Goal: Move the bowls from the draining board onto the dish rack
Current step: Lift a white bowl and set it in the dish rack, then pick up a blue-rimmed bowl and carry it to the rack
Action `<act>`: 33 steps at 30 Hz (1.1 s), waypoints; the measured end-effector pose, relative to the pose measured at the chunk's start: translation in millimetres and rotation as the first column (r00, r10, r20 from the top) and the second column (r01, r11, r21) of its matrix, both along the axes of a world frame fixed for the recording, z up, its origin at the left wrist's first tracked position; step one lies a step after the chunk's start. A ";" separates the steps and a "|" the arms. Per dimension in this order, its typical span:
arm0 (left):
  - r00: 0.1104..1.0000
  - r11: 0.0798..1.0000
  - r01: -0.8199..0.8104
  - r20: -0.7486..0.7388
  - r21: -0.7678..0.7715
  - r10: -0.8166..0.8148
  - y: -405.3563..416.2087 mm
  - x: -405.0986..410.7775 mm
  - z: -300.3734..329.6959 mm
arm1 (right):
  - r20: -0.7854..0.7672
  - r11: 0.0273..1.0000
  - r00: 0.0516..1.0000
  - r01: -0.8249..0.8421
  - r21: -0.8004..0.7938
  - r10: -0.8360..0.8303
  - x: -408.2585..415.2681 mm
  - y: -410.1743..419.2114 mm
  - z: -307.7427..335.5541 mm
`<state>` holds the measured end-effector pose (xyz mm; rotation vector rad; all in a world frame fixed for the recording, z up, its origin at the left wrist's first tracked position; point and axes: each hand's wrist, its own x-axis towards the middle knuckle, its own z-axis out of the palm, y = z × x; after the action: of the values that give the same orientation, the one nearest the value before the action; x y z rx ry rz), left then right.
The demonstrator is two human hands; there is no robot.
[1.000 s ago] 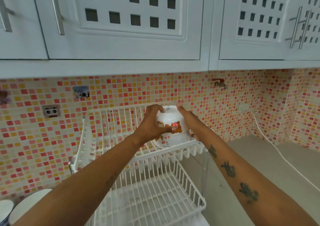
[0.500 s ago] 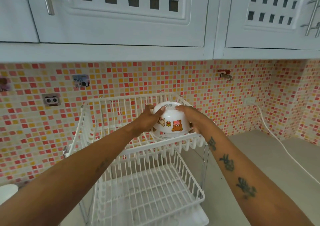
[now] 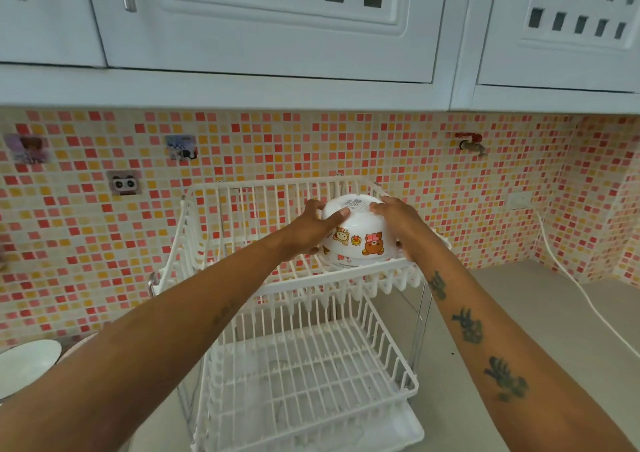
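A white bowl printed with cartoon bears sits upside down in the right half of the top tier of a white two-tier wire dish rack. My left hand grips the bowl's left side and my right hand grips its right side. The bowl's rim touches or nearly touches the tier's wires. A second bowl's rim seems to show just under it, but I cannot tell for sure.
The rack's lower tier holds nothing, with a drip tray below. A white dish lies at the far left edge. A white cable runs down the counter at right. Wall cupboards hang overhead; a tap juts from the tiles.
Both hands have lowered the upside-down bowl into the top tier, and it now sits lower against the wires. The view has tilted down slightly.
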<state>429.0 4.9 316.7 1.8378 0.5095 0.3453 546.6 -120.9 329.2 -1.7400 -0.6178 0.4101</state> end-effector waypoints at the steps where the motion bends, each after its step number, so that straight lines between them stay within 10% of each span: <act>1: 1.000 1.000 0.005 -0.013 0.002 -0.005 -0.3 0.2 1.3 | 0.051 0.999 0.998 0.032 0.007 -0.033 2.1 0.7 -2.3; 9: 0.995 0.995 -0.082 0.065 0.056 0.079 -8.6 -36.2 36.8 | 0.481 0.964 0.845 0.134 0.230 -0.232 -28.5 -7.9 10.9; 17: 0.947 0.948 -0.287 0.193 0.140 0.258 43.8 -145.5 51.8 | 0.409 0.881 0.911 -0.235 0.411 0.052 -174.1 79.7 67.8; 24: 0.713 0.785 -0.620 0.402 -0.022 0.574 119.4 -307.9 33.6 | 0.352 0.759 0.859 -0.499 0.419 0.371 -309.4 164.9 54.5; 33: 0.352 0.416 -0.866 0.252 -0.278 0.901 181.6 -471.9 -66.4 | 0.101 0.738 0.751 -0.660 0.144 0.652 -420.0 265.0 -35.6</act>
<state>-42.9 186.6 250.2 1.1572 1.2314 1.3753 126.6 144.1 293.6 -1.3203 -1.2761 0.7862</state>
